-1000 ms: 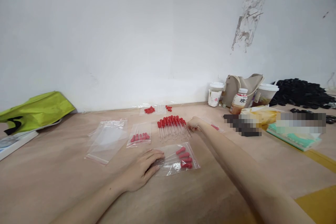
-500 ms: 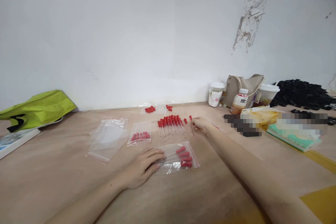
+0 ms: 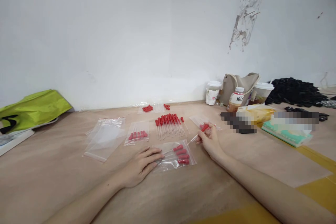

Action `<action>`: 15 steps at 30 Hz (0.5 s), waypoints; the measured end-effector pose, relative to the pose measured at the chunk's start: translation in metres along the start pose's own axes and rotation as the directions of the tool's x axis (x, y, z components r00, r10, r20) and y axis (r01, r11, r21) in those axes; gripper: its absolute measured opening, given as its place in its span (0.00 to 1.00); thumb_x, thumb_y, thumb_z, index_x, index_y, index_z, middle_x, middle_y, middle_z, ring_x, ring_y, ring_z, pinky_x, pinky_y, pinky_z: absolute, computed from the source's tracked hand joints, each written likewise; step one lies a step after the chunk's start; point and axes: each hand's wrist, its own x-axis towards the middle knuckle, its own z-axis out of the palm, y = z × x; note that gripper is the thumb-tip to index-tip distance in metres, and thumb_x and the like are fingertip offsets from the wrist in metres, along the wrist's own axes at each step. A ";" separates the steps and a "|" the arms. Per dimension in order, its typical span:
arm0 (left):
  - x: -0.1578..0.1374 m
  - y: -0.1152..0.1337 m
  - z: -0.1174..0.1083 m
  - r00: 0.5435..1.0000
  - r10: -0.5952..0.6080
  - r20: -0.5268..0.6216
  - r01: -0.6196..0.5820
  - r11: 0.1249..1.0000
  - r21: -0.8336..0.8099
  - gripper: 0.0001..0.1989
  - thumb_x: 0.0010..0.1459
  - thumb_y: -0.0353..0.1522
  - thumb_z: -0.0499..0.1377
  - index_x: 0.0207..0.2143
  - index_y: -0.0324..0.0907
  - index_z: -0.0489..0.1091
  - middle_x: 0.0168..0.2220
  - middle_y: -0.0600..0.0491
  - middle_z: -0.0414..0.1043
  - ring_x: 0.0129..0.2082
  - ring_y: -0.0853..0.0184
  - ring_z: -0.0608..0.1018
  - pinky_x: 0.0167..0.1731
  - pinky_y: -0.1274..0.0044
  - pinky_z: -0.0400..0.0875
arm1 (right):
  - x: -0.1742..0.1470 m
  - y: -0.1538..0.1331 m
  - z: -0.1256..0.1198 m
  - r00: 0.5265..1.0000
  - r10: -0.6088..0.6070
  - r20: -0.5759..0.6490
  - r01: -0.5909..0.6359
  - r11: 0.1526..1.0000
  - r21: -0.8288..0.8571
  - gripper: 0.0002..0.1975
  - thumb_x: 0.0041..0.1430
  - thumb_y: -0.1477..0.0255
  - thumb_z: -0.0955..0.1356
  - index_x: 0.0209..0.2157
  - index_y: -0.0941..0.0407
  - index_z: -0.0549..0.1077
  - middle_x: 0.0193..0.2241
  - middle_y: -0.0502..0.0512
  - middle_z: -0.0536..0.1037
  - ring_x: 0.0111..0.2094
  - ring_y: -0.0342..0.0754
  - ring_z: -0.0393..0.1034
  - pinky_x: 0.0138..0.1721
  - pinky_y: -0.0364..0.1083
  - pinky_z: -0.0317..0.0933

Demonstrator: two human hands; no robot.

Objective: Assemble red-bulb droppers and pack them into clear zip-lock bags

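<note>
My right hand point(image 3: 211, 141) pinches a dropper point(image 3: 204, 126) with a red rubber bulb, its thin clear tube slanting down toward the mouth of a zip bag. That clear zip bag point(image 3: 193, 157) lies flat and holds several red-bulbed droppers, bulbs to the right. My left hand point(image 3: 143, 164) rests on the bag's left end, fingers stretched out and pressing it to the table. Just beyond lies a row of loose droppers point(image 3: 169, 120), bulbs pointing away from me. A filled zip bag point(image 3: 136, 129) of droppers sits to the left.
Flat zip bags point(image 3: 105, 140) are stacked at left. Near the wall lie small red bulbs point(image 3: 147, 108). Another bag point(image 3: 195, 120) lies behind my right hand. At right stand a paper cup point(image 3: 213, 92), a bottle point(image 3: 236, 99) and a tissue pack point(image 3: 286, 133). A green bag point(image 3: 44, 106) is far left.
My right hand has come back from the right end of the dropper row toward the zip bag, bringing a dropper with it. My left hand stays on the bag.
</note>
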 end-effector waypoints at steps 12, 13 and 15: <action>0.000 -0.001 0.000 1.000 0.000 0.005 0.000 1.000 0.008 0.17 0.63 0.34 0.43 0.54 0.53 0.57 0.56 0.56 0.57 0.55 0.64 0.59 0.55 0.64 0.51 | -0.009 -0.002 0.003 0.993 0.096 0.065 -0.100 0.993 0.061 0.25 0.44 0.65 0.67 0.42 0.51 0.51 0.20 0.43 0.65 0.19 0.45 0.67 0.23 0.46 0.65; 0.000 -0.001 0.001 1.000 0.001 0.005 -0.001 1.000 0.006 0.17 0.63 0.34 0.43 0.54 0.54 0.57 0.56 0.56 0.57 0.55 0.64 0.59 0.55 0.64 0.51 | -0.011 -0.002 0.005 0.991 0.108 0.082 -0.114 0.991 0.076 0.25 0.43 0.65 0.67 0.41 0.51 0.51 0.20 0.43 0.65 0.19 0.45 0.67 0.23 0.46 0.66; 0.000 -0.002 0.001 1.000 0.002 -0.001 -0.002 1.000 0.003 0.17 0.63 0.34 0.44 0.54 0.54 0.57 0.56 0.56 0.58 0.55 0.64 0.60 0.55 0.64 0.51 | -0.013 -0.002 0.008 0.988 0.122 0.096 -0.131 0.987 0.096 0.25 0.43 0.65 0.68 0.40 0.50 0.50 0.21 0.43 0.65 0.20 0.45 0.68 0.24 0.47 0.67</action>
